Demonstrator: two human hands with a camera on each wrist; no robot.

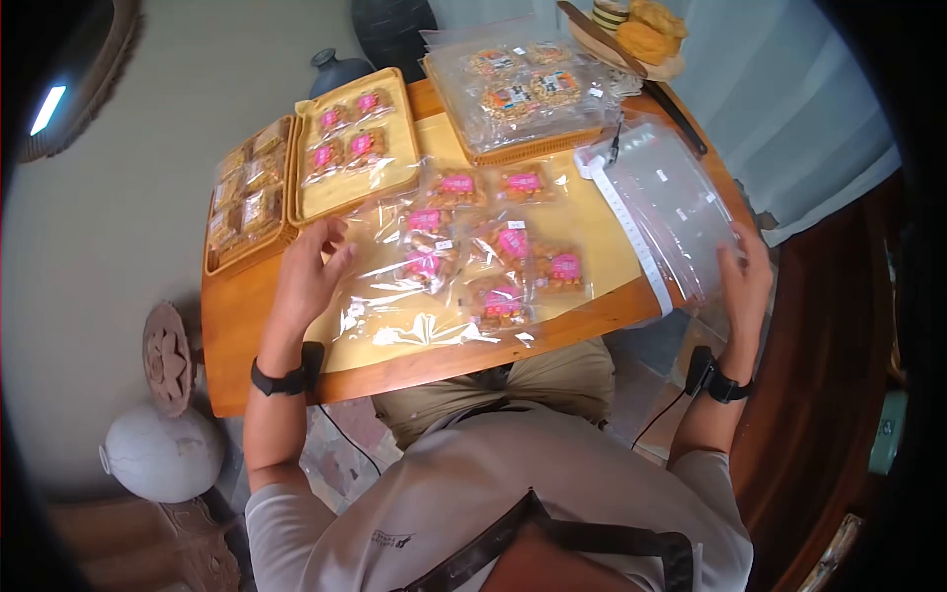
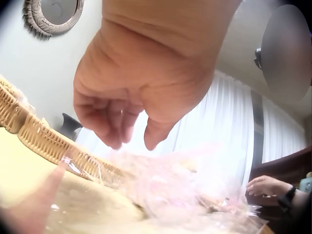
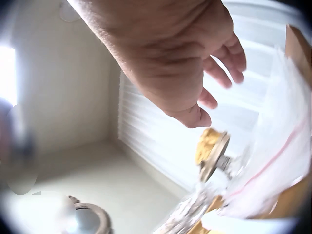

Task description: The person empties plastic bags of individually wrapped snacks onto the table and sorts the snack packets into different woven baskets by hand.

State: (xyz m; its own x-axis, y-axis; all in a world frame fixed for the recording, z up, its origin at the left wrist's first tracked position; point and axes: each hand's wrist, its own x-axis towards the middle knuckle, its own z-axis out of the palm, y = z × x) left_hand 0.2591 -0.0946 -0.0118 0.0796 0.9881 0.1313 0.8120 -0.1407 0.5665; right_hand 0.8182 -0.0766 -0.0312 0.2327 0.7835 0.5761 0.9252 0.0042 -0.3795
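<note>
My left hand (image 1: 314,271) hovers over the left side of the table, its fingers loosely bent and holding nothing. In the left wrist view a gap shows between thumb and fingers of the left hand (image 2: 141,92). Beside it lies a large clear plastic bag (image 1: 370,296), and several pink-labelled snack packets (image 1: 564,268) are spread from there across the middle. At the table's right edge my right hand (image 1: 747,276) is next to a stack of clear zip bags (image 1: 676,187). The fingers of the right hand (image 3: 180,63) are relaxed and spread, with nothing between them.
A wicker tray (image 1: 407,148) holds more pink-labelled packets; another wicker tray (image 1: 209,259) beside it carries other packets. Bagged snacks (image 1: 533,89) top a basket at the back. A white strip (image 1: 631,232) borders the zip bags. A plate of bread (image 1: 646,35) stands behind.
</note>
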